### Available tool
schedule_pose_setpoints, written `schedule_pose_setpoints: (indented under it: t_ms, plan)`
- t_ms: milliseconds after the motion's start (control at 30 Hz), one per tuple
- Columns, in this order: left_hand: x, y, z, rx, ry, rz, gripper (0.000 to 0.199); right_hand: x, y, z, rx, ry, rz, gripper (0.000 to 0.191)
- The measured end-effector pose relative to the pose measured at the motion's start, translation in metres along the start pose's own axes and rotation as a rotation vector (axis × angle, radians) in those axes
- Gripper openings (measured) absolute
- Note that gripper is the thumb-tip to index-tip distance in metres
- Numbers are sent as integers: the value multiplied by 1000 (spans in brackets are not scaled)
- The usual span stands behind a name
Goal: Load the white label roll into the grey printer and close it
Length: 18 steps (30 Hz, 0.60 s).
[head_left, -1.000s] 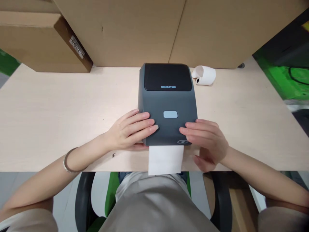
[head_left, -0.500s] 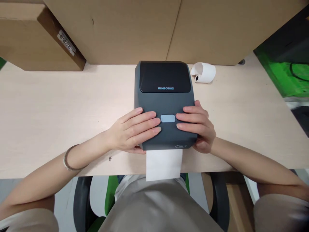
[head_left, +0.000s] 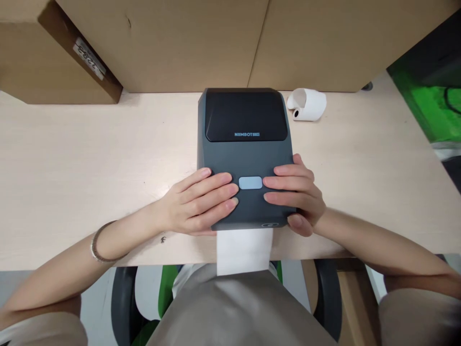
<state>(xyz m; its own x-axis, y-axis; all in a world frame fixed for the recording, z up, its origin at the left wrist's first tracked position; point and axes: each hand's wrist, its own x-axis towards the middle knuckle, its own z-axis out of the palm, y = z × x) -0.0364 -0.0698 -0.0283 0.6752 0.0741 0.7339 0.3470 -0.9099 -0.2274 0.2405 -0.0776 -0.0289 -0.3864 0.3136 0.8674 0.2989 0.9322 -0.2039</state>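
Note:
A dark grey label printer [head_left: 248, 158] with a black window, NIIMBOT lettering and a pale blue button sits in front of me on the table. A blank white paper strip [head_left: 244, 251] comes out at its near side and reaches past the table edge. My left hand [head_left: 203, 199] holds the left side, fingers stretched over the lid and thumb mostly hidden below. On the right side, my right hand [head_left: 297, 194] grips the printer, fingers on the lid and thumb at the near corner. The fingertips of both hands lie close beside the blue button.
Large cardboard boxes [head_left: 187, 45] stand along the back of the pale wooden table [head_left: 90, 154]. A smaller box [head_left: 21, 62] with a written label is at left. Right behind the printer lies a partly unrolled white paper roll [head_left: 311, 105].
The view has moved slightly closer, so the printer looks a little larger and lower. Both hands keep nearly the same hold; the right thumb shows more at the near corner.

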Motion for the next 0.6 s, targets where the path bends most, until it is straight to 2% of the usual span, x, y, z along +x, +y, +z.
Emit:
schedule_pose_setpoints:
  t_ms: [200,367,500,600]
  plan:
    - [11,-6,-9,59,-73,51,44,3,3,-2,-84,-8,-48,43]
    - [20,-5,-21,40,-179,6,52,17,8,-18,-153,-104,-83,44]
    - [23,-1,-27,6,-244,-24,54,31,9,-29,-162,-256,-145,51]
    - [26,1,-30,43,-292,-32,55,35,5,-30,-171,-291,-95,49]
